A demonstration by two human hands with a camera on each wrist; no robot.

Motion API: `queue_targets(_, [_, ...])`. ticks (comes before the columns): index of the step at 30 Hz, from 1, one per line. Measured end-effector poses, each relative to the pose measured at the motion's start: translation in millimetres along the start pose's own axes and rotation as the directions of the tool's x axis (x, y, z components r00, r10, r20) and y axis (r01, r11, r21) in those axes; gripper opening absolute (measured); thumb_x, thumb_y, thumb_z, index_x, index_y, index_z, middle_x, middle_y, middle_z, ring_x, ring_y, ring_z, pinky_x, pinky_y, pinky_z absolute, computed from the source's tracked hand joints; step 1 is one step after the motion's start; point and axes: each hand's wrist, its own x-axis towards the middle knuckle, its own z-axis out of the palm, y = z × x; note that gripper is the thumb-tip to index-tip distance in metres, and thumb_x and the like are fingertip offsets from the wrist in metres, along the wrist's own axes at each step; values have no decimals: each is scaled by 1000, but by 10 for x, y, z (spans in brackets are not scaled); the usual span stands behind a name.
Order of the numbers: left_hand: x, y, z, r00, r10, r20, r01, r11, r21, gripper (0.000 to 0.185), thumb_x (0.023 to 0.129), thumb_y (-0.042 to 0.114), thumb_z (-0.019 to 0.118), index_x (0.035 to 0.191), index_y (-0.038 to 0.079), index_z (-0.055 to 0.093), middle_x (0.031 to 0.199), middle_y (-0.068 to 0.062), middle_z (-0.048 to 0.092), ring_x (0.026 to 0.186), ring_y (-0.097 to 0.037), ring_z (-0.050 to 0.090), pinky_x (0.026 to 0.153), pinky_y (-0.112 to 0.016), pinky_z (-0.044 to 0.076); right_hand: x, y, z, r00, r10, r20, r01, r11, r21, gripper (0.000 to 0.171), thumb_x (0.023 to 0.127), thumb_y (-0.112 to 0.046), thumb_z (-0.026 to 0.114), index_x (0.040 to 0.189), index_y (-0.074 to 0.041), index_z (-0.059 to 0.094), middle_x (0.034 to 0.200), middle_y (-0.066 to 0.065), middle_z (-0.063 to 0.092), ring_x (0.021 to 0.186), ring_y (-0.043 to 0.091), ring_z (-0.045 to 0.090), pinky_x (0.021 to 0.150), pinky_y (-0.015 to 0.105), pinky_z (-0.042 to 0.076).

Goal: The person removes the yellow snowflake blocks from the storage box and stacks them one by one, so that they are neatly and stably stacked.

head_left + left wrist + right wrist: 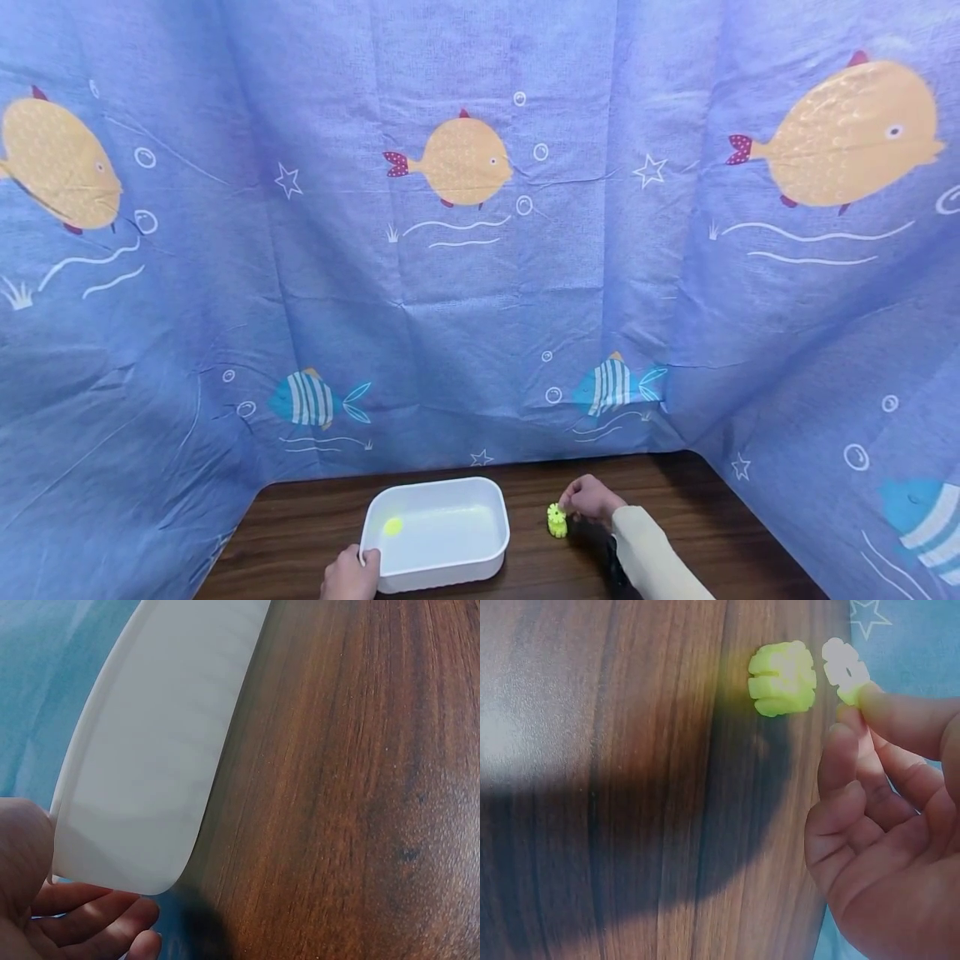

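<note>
Blue fish-print cloth (465, 317) hangs behind and to both sides of dark wood bench (697, 533). White tub (437, 567) sits near-centre on bench w/ one yellow-green slice (392, 526) lying inside at its left end. Left hand (350, 576) grips tub's near-left corner, fingers curled over rim. Right hand (591, 500) is right of tub, fingertips pinched on a thin yellow-green slice (844, 669), held just beside the yellow-green stack (557, 524) standing on bench.

Right wrist view alone shows the pinched slice apart from stack, small gap btwn them. Left wrist view shows only tub's outer wall (150, 765), fingers (97, 915) under its corner; contents hidden there.
</note>
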Motion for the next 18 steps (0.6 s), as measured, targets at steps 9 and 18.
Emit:
queue_targets(9, [29, -32, 27, 1000, -13, 6, 13, 1000, -7, 37, 87, 29, 45, 90, -4, 60, 81, -23, 62, 73, -37, 58, 66, -47, 45, -30, -17, 55, 999, 46, -18, -47, 998, -36, 4, 76, -3, 59, 76, -2, 63, 58, -2, 51, 50, 9, 45, 40, 19, 28])
queue_targets(18, [24, -31, 24, 1000, -22, 9, 22, 1000, -11, 36, 86, 29, 44, 90, -3, 60, 81, -23, 62, 72, -37, 58, 64, -47, 45, -44, -34, 55, 996, 79, -31, -81, 995, -55, 5, 79, -6, 61, 78, -3, 64, 63, 0, 56, 53, 11, 50, 44, 21, 31])
